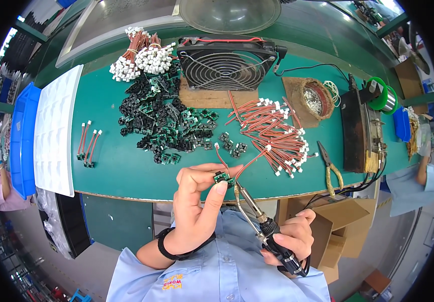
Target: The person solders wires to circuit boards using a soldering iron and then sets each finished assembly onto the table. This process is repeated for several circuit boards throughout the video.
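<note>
My left hand [195,201] pinches a small green circuit board [222,177] between thumb and fingers, just past the table's near edge. Two red-and-brown wire leads, each ending in a white plug, stand up by the board: one wire lead [221,156] on its left and another wire lead [253,163] on its right. My right hand [296,239] is wrapped round the black handle of a soldering iron [251,203]. A thin metal solder-feed tube runs alongside the iron. The iron's tip is at the board's right side; exact contact is too small to tell.
Behind my hands lie a heap of black-and-green boards [159,113], loose wire leads [272,133] and a black fan [227,65]. Pliers [331,168], a soldering station [356,131] and a round tip-cleaning pot [328,100] stand right. Finished-looking wired boards [90,148] and a white tray [56,131] sit left.
</note>
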`<action>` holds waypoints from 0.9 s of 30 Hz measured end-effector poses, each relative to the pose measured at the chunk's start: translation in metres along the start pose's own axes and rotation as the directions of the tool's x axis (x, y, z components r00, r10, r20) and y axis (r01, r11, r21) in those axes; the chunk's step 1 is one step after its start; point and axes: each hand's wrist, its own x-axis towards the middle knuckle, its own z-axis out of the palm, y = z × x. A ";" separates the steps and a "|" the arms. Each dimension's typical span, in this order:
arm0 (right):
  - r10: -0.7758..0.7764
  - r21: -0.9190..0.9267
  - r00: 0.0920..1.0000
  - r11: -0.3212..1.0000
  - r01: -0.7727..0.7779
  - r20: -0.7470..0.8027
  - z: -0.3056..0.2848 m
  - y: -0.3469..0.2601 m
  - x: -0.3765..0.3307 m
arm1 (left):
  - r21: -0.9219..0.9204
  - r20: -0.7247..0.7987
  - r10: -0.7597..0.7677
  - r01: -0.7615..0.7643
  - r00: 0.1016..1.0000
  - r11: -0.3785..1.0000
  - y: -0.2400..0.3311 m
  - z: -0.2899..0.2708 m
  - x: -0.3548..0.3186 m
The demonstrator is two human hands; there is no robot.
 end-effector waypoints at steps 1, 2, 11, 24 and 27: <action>0.000 0.000 1.000 1.000 0.000 -0.001 0.000 0.000 0.000 | 0.008 -0.004 0.000 0.000 1.000 1.000 0.000 0.000 0.000; -0.001 -0.001 1.000 1.000 0.001 -0.002 0.000 0.000 0.000 | 0.008 -0.004 0.002 -0.002 1.000 1.000 0.000 0.001 0.000; 0.003 0.004 1.000 1.000 -0.003 -0.005 0.000 0.000 -0.002 | 0.009 -0.042 0.010 -0.010 0.999 1.000 0.002 0.004 0.000; 0.013 -0.004 0.999 1.000 -0.013 0.032 -0.003 -0.002 -0.006 | 0.018 -0.114 0.028 -0.026 0.993 1.000 0.003 0.006 0.000; 0.013 0.003 0.999 1.000 -0.013 0.030 -0.003 -0.002 -0.007 | 0.026 -0.088 0.035 -0.032 0.996 0.999 0.002 0.002 -0.001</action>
